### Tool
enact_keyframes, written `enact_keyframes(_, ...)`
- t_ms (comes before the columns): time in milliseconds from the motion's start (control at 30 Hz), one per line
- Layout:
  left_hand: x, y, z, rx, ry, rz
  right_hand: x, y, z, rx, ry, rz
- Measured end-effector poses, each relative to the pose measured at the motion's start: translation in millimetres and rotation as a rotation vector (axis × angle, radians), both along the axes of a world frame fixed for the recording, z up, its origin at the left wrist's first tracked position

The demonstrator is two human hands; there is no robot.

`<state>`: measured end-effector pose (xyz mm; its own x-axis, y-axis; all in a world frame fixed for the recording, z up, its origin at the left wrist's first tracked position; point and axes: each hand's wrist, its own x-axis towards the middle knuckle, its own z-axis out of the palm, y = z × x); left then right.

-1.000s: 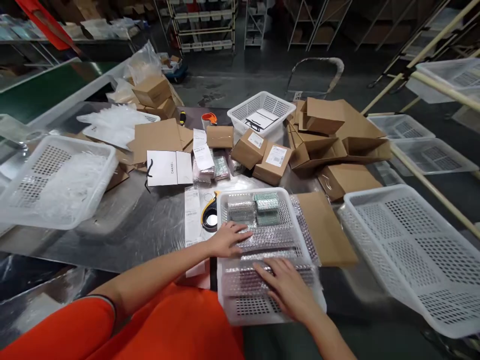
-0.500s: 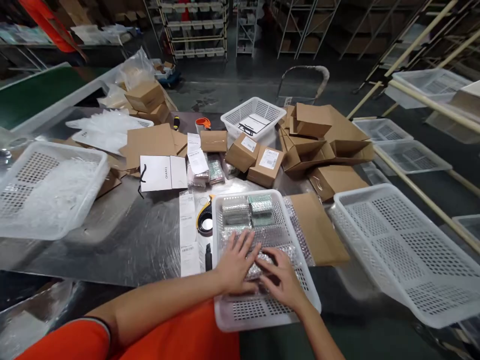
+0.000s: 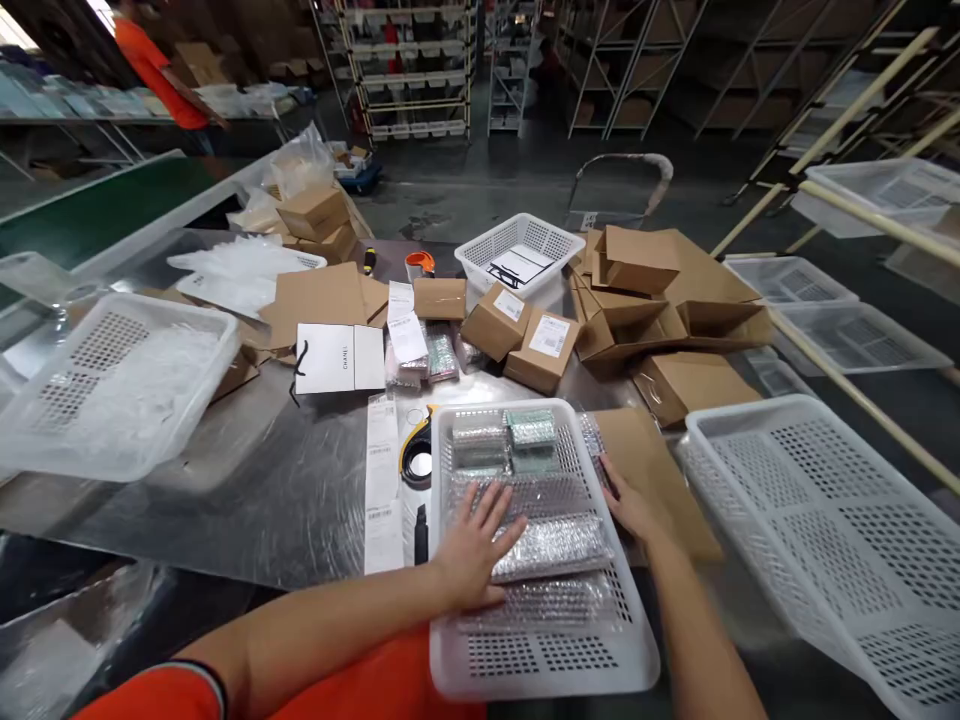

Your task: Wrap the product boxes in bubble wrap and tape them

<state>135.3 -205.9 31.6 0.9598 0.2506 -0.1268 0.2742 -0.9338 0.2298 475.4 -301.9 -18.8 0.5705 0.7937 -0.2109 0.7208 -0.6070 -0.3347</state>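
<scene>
A white perforated basket (image 3: 544, 680) in front of me holds several bubble-wrapped packages, some with a green tint. My left hand (image 3: 474, 550) lies with fingers spread over the left ends of the wrapped packages, beside a long silvery bubble-wrapped package (image 3: 559, 546). Below that one lies another clear bubble-wrapped package (image 3: 559, 602). At the basket's right rim is my right hand (image 3: 631, 508), thumb and finger apart, touching or nearly touching a bubble-wrap piece (image 3: 591, 436). This piece lies partly beneath the basket, beside flat brown cardboard (image 3: 652, 470).
Left of the basket are a tape roll (image 3: 417, 462), a black marker (image 3: 421, 535) and printed labels (image 3: 382, 480). Behind stand a white paper bag (image 3: 339, 358), small cartons (image 3: 541, 350) and a smaller basket (image 3: 517, 235). Large white baskets flank the table, one on the right (image 3: 817, 520).
My right hand has moved from the packages to the basket's right rim, uncovering the silvery package. My left hand stays on the packages. The view has shifted slightly.
</scene>
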Motion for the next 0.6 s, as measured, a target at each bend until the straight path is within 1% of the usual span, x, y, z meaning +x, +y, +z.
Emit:
enact_keyframes(67,1.0,-2.9,0.5,0.016,-0.016,-0.004,3.9,1.6,8.8,-0.141,0.044,-0.055)
enact_keyframes(100,1.3,-4.0,0.9,0.020,-0.023,-0.006,4.8,4.5,13.6,-0.173,0.081,-0.083)
enact_keyframes(133,1.4,-4.7,1.6,0.020,-0.028,-0.008,4.6,8.2,18.0,-0.160,0.116,-0.109)
enact_keyframes(167,1.4,-4.9,2.5,0.018,-0.030,-0.007,3.2,12.2,21.7,-0.119,0.154,-0.138)
enact_keyframes(233,1.2,-4.0,4.6,0.011,-0.026,-0.007,-1.7,18.0,27.4,0.016,0.222,-0.197)
enact_keyframes(300,0.8,-2.0,6.4,0.003,-0.016,-0.010,-6.2,15.8,33.8,0.166,0.249,-0.269)
enact_keyframes(367,0.7,0.0,7.0,-0.013,-0.015,-0.018,-7.8,1.2,46.2,0.241,0.205,-0.350)
enact_keyframes(400,0.7,0.6,6.6,-0.022,-0.019,-0.021,-7.9,-11.2,55.8,0.234,0.152,-0.392)
enact_keyframes(467,1.0,1.6,4.7,-0.035,-0.024,-0.014,-9.2,-43.9,82.3,0.179,-0.002,-0.431)
enact_keyframes(500,1.3,2.2,3.4,-0.042,-0.023,-0.007,-12.1,-62.4,98.3,0.167,-0.091,-0.404)
enact_keyframes(533,1.5,3.1,2.2,-0.054,-0.019,-0.004,-17.4,-80.9,115.0,0.189,-0.176,-0.324)
enact_keyframes(567,1.5,4.8,1.4,-0.075,-0.018,-0.007,-25.8,-98.0,131.4,0.229,-0.250,-0.199)
enact_keyframes(600,1.1,7.3,0.9,-0.103,-0.022,-0.017,-37.5,-112.9,146.4,0.281,-0.307,-0.027)
